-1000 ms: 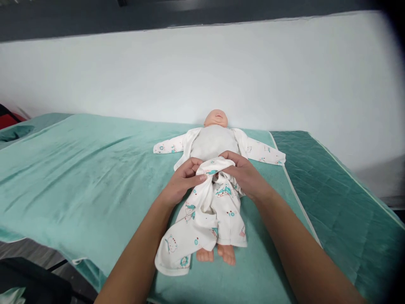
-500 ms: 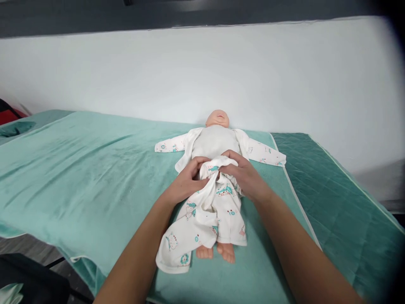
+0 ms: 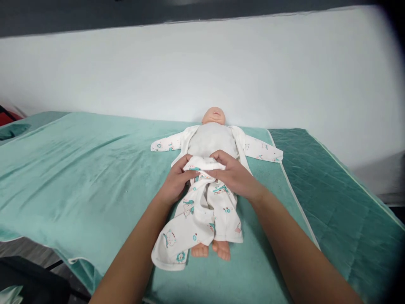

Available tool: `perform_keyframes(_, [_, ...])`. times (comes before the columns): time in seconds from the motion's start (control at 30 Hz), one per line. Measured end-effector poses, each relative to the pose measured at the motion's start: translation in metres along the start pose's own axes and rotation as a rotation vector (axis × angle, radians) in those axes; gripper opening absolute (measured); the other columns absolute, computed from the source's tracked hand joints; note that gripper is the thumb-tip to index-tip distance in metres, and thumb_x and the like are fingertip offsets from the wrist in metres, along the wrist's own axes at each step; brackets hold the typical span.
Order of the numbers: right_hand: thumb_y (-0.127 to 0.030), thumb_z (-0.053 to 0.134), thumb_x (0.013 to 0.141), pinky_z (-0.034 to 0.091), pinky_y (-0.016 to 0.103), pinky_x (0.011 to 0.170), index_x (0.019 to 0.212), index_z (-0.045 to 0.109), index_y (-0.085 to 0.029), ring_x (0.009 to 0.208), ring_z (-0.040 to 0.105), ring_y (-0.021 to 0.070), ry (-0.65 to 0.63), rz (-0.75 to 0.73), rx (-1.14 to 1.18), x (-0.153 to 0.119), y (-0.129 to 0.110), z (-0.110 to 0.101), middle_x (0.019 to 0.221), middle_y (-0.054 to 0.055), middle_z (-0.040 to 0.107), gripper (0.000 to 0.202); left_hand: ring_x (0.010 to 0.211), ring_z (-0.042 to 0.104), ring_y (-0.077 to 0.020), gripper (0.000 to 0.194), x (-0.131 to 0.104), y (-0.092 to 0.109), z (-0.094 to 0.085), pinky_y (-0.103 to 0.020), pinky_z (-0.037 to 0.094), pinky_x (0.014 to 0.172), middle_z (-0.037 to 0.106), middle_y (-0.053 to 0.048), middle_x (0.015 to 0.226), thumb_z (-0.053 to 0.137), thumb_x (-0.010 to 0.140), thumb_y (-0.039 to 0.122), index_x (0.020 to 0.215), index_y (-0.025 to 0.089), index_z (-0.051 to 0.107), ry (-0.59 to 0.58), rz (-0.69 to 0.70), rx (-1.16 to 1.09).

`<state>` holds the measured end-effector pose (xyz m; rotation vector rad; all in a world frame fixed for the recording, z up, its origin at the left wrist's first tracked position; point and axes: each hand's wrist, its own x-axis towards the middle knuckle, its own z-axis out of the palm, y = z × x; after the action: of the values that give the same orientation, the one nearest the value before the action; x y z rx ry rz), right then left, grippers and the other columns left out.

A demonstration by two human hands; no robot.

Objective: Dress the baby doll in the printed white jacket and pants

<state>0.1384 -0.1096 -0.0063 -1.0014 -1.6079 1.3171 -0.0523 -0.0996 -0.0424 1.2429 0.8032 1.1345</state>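
Note:
A baby doll [image 3: 214, 115] lies on its back, head away from me, with both feet showing nearest me. Its white patterned jacket [image 3: 263, 150] is spread open, sleeves out to both sides, over a pale grey torso. White patterned pants [image 3: 225, 215] cover the legs, one leg of the cloth splayed to the left. My left hand [image 3: 177, 178] pinches the left part of the pants' waistband. Opposite it, my right hand [image 3: 232, 174] grips the right part, thumb and fingers closed on the cloth.
A light green sheet [image 3: 79, 177] covers the bed under the doll. Darker quilted green cloth [image 3: 335, 202] lies at the right. Behind stands a white wall [image 3: 158, 71]. A black object [image 3: 31, 278] is at the lower left, below the bed edge.
My left hand has shifted left with the waistband, which is now stretched wider and flatter between both hands. The whole view has shifted slightly.

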Motion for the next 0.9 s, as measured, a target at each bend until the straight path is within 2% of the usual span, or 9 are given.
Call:
perform_keyframes(0.13, [-0.040,0.072,0.076,0.040,0.026,0.069,0.097,0.056,-0.023,0.081,0.051,0.0149,-0.094,-0.001,-0.183,-0.002,-0.004,-0.002,0.091,-0.002,0.057,0.031,0.059,0.046,-0.0103,0.023,0.000,0.000,0.001,-0.021,0.035,0.054,0.051,0.005,0.069,0.071,0.072,0.021,0.089,0.020,0.055,0.021,-0.034,-0.107])
perform_keyframes(0.27, [-0.031,0.063,0.079,0.037,0.025,0.065,0.090,0.057,-0.023,0.074,0.048,0.0131,-0.081,-0.016,-0.235,-0.002,-0.004,0.000,0.084,-0.004,0.055,0.015,0.059,0.045,-0.0094,0.021,-0.001,0.002,0.003,-0.020,0.035,0.054,0.051,0.005,0.069,0.071,0.070,0.021,0.085,0.019,0.056,0.043,-0.016,-0.069])
perform_keyframes(0.37, [-0.029,0.058,0.080,0.035,0.025,0.062,0.085,0.056,-0.023,0.069,0.046,0.0124,-0.008,-0.005,-0.128,0.000,-0.001,0.003,0.076,-0.005,0.052,0.008,0.059,0.043,-0.0088,0.021,-0.001,0.003,0.005,-0.021,0.036,0.058,0.051,0.006,0.069,0.072,0.073,0.025,0.084,0.019,0.055,0.061,-0.005,-0.016])
perform_keyframes(0.47, [-0.030,0.061,0.079,0.035,0.024,0.061,0.087,0.058,-0.024,0.068,0.047,0.0125,0.082,0.060,0.048,0.002,0.001,0.002,0.074,-0.005,0.053,0.011,0.063,0.044,-0.0097,0.022,0.000,0.006,0.007,-0.022,0.037,0.062,0.051,0.005,0.070,0.072,0.077,0.033,0.083,0.019,0.056,0.052,0.016,0.140])
perform_keyframes(0.57, [-0.033,0.063,0.076,0.035,0.024,0.060,0.084,0.059,-0.024,0.067,0.047,0.0133,0.140,0.117,0.169,0.002,0.000,-0.001,0.073,-0.005,0.053,0.013,0.072,0.048,-0.0126,0.029,-0.001,0.009,0.007,-0.023,0.038,0.067,0.055,0.003,0.078,0.073,0.077,0.042,0.087,0.018,0.060,-0.012,0.039,0.319])
perform_keyframes(0.63, [-0.033,0.064,0.076,0.035,0.024,0.059,0.084,0.060,-0.024,0.067,0.047,0.0136,0.148,0.136,0.180,0.002,0.000,-0.001,0.072,-0.004,0.054,0.013,0.076,0.051,-0.0144,0.035,-0.002,0.011,0.006,-0.024,0.039,0.068,0.057,0.001,0.083,0.075,0.074,0.044,0.093,0.018,0.062,-0.072,0.009,0.363])
perform_keyframes(0.73, [-0.034,0.064,0.077,0.036,0.024,0.060,0.086,0.061,-0.024,0.067,0.048,0.0131,0.124,0.120,0.144,0.001,0.000,0.001,0.074,-0.004,0.055,0.014,0.073,0.051,-0.0140,0.037,-0.004,0.011,0.006,-0.024,0.038,0.065,0.057,0.001,0.082,0.077,0.072,0.043,0.094,0.018,0.061,-0.088,-0.057,0.285])
perform_keyframes(0.9, [-0.040,0.068,0.079,0.036,0.024,0.060,0.088,0.060,-0.022,0.065,0.048,0.0114,0.011,0.051,0.045,-0.002,-0.003,0.000,0.075,-0.005,0.055,0.021,0.062,0.046,-0.0103,0.030,-0.005,0.007,0.005,-0.022,0.035,0.059,0.051,0.005,0.070,0.075,0.075,0.038,0.085,0.019,0.054,0.025,-0.058,0.043])
